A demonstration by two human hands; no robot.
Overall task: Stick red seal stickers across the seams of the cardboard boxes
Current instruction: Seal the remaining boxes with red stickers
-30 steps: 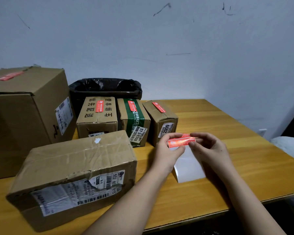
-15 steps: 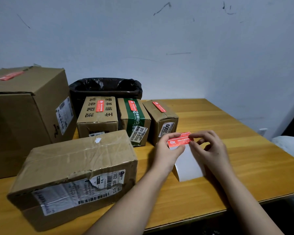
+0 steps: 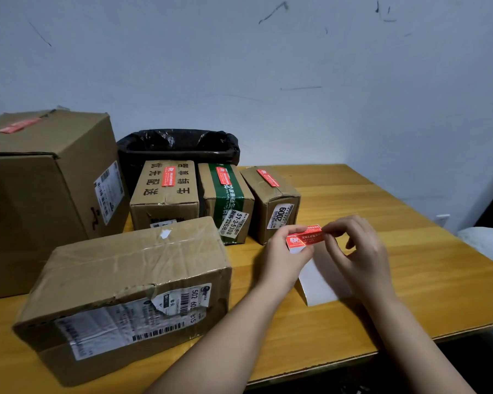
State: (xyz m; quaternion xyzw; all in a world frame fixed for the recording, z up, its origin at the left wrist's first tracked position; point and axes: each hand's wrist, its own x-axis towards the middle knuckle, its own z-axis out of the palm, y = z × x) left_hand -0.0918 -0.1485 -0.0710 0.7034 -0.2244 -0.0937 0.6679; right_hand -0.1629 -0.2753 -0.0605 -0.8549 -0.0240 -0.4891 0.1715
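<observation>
Red seal sticker (image 3: 304, 238), long axis crosswise, pinched between left hand (image 3: 282, 255) and right hand (image 3: 359, 251); unsealed box (image 3: 131, 280) leftward, nearer left hand.

Both bare forearms reach forward from the lower edge of the view and converge above the bench, wrists roughly level and close together. The left hand (image 3: 282, 257) shows its back to the camera, wrist straight, fingers curled inward and thumb closed against them in a pinching grip. The right hand (image 3: 362, 251) sits just beside it, also back up, its wrist bent slightly inward. Its index finger and thumb meet in a fine pinch pointing toward the left hand's fingertips, nearly touching them, while its remaining fingers arch loosely above, a little spread.
</observation>
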